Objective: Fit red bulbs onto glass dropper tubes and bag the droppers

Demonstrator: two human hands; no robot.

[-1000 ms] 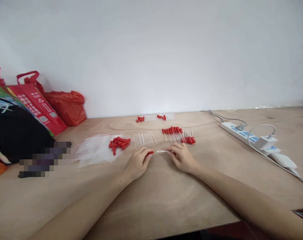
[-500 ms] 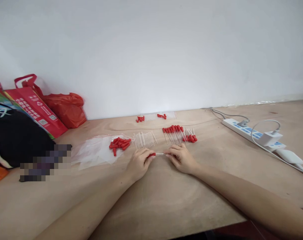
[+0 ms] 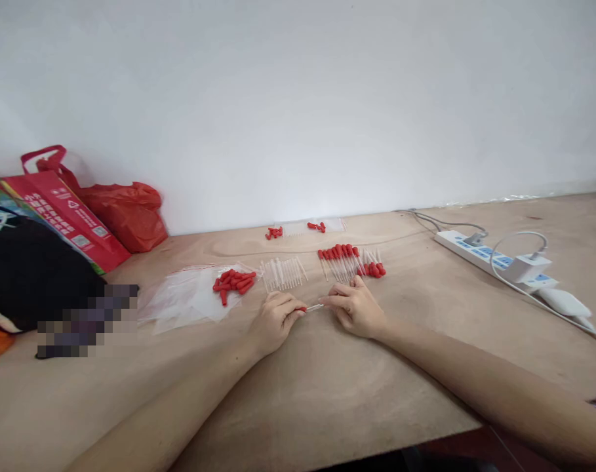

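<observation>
My left hand (image 3: pixel 276 320) is closed around a red rubber bulb (image 3: pixel 303 309), whose end pokes out past the fingertips. A thin clear dropper tube (image 3: pixel 314 307) runs from that bulb across to my right hand (image 3: pixel 357 308). The right fingers are bent and pinch the tube's far end. Just beyond my hands lies a row of bare dropper tubes (image 3: pixel 284 273). To its left is a heap of loose red bulbs (image 3: pixel 235 282) on clear plastic bags (image 3: pixel 184 298). Droppers with red bulbs (image 3: pixel 341 254) lie beyond my right hand, with several more turned the other way beside them.
Near the wall, small red bulbs (image 3: pixel 274 233) lie by another clear bag (image 3: pixel 334 225). A white power strip (image 3: pixel 467 248) with plugs and cables is on the right. Red bags (image 3: pixel 125 213) and a black bag (image 3: pixel 37 269) stand at the left.
The tube between my hands has tilted a little, its right end now higher. Less of the red bulb shows at my left fingertips. My right fingers have shifted slightly.
</observation>
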